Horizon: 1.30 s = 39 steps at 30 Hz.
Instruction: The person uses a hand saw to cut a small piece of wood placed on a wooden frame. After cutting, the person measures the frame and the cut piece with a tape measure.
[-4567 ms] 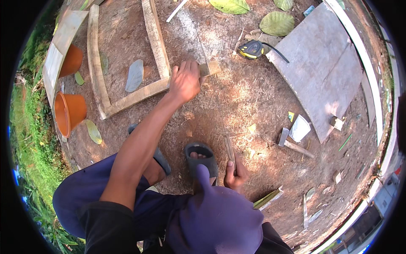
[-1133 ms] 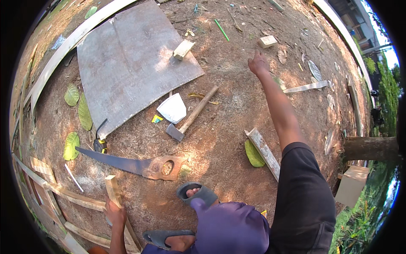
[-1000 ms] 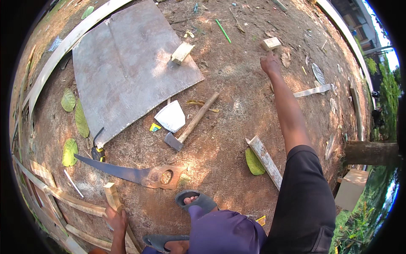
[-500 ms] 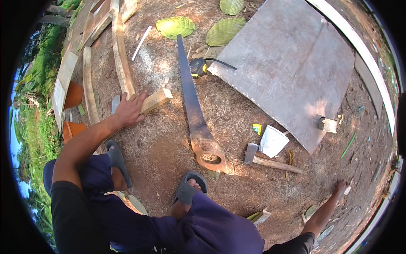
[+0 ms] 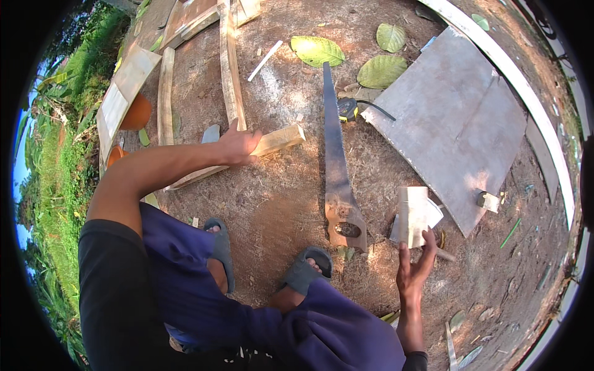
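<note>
My left hand (image 5: 241,146) grips the crosswise beam (image 5: 277,139) at the corner of a wooden frame (image 5: 230,74) lying on the dirt. My right hand (image 5: 414,260) holds a short pale wood block (image 5: 411,210) between thumb and fingers, above a white paper-like scrap (image 5: 435,216) and a hammer whose head is hidden and whose handle (image 5: 444,253) shows below. Between my hands, a handsaw (image 5: 337,167) lies with its blade pointing away from me and its wooden handle toward my sandalled feet. A black-and-yellow tape measure (image 5: 347,111) rests beside the blade.
A large grey sheet (image 5: 451,117) lies at the right with a small wood offcut (image 5: 490,202) on it. Orange pots (image 5: 136,114) stand at the left behind a board (image 5: 124,80), beside grass (image 5: 55,204). Green leaves (image 5: 380,72), a white strip (image 5: 265,60) and long boards (image 5: 550,123) lie around.
My right hand has moved from the far right ground in toward the middle and now holds the wood block. My left hand stays on the frame's beam. The view has swung round.
</note>
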Motion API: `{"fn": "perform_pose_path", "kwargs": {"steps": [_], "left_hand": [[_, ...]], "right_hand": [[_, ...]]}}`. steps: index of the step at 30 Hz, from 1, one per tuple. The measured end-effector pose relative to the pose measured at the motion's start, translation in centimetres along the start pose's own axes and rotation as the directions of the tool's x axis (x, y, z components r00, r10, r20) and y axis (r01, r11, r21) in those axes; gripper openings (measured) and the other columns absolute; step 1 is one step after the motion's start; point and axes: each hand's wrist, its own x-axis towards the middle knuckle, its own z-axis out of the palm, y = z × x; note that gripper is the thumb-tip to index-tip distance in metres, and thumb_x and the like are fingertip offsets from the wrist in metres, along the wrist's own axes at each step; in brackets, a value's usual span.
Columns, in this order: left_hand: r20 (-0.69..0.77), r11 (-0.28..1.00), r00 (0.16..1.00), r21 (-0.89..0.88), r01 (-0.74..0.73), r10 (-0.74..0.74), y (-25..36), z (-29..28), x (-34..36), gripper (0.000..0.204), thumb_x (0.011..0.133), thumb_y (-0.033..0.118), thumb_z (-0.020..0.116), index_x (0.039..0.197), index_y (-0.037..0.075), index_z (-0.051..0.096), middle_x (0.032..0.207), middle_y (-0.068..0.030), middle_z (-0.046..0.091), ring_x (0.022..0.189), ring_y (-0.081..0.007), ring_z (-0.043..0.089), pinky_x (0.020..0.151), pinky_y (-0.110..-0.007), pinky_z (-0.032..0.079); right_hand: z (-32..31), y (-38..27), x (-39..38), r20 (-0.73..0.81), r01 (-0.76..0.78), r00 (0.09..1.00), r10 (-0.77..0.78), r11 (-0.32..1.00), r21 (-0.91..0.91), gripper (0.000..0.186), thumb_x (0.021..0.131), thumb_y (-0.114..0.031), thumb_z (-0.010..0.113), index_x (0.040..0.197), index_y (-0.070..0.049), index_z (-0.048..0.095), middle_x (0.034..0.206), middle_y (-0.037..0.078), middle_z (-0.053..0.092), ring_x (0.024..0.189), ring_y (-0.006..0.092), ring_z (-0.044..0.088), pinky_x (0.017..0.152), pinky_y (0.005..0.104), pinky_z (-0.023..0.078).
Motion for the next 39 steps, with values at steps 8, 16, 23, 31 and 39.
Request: {"fn": "perform_pose_path", "kwargs": {"steps": [8,16,23,31,39], "left_hand": [[-0.066,0.996,0.996,0.067,-0.057,0.061,-1.1,-1.4,-3.6,0.068,0.096,0.032,0.064,0.141,-0.010,0.035,0.093,-0.0217,0.070,0.104,-0.0415,0.068,0.120,-0.066,0.026],[-0.220,0.990,0.966,-0.022,-0.143,0.134,-2.0,0.4,-4.0,0.059,0.095,0.029,0.067,0.130,-0.009,0.040,0.092,-0.0243,0.070,0.100,-0.0430,0.069,0.112,-0.062,0.036],[-0.093,0.993,0.992,-0.073,-0.095,0.088,-1.1,0.1,-2.8,0.056,0.095,0.028,0.069,0.129,-0.008,0.041,0.098,-0.0267,0.071,0.103,-0.0416,0.069,0.088,-0.051,0.054],[-0.193,0.942,0.978,-0.306,-0.138,0.081,-1.5,1.7,-2.0,0.054,0.099,0.028,0.065,0.129,-0.009,0.039,0.114,-0.0327,0.064,0.101,-0.0466,0.068,0.087,-0.053,0.055],[-0.261,0.914,0.965,-0.380,-0.142,0.041,-1.3,2.9,-1.8,0.056,0.098,0.034,0.066,0.127,-0.008,0.042,0.112,-0.0317,0.065,0.102,-0.0455,0.068,0.089,-0.054,0.054]], "right_hand": [[24.3,-8.7,1.2,0.432,0.191,0.892,-0.137,0.978,-0.084,0.069,0.091,-0.025,0.078,0.142,0.007,0.043,0.138,0.029,0.056,0.126,0.0437,0.056,0.108,0.0505,0.046],[31.4,-11.4,4.7,0.323,0.047,0.946,-0.005,0.992,-0.120,0.069,0.090,-0.020,0.079,0.143,0.006,0.041,0.132,0.029,0.061,0.122,0.0421,0.061,0.109,0.0495,0.048],[32.8,-9.9,4.6,0.279,0.118,0.959,-0.053,0.968,-0.221,0.074,0.089,-0.026,0.081,0.144,0.003,0.042,0.142,0.023,0.057,0.133,0.0370,0.055,0.116,0.0464,0.043],[31.8,-9.9,4.9,0.329,0.117,0.943,-0.045,0.972,-0.205,0.070,0.087,-0.028,0.079,0.141,0.001,0.046,0.142,0.023,0.054,0.128,0.0395,0.052,0.111,0.0488,0.042],[32.1,-9.5,5.3,0.315,0.176,0.942,-0.120,0.972,-0.155,0.070,0.081,-0.024,0.084,0.133,0.005,0.047,0.129,0.024,0.057,0.117,0.0391,0.055,0.104,0.0491,0.046]]}}
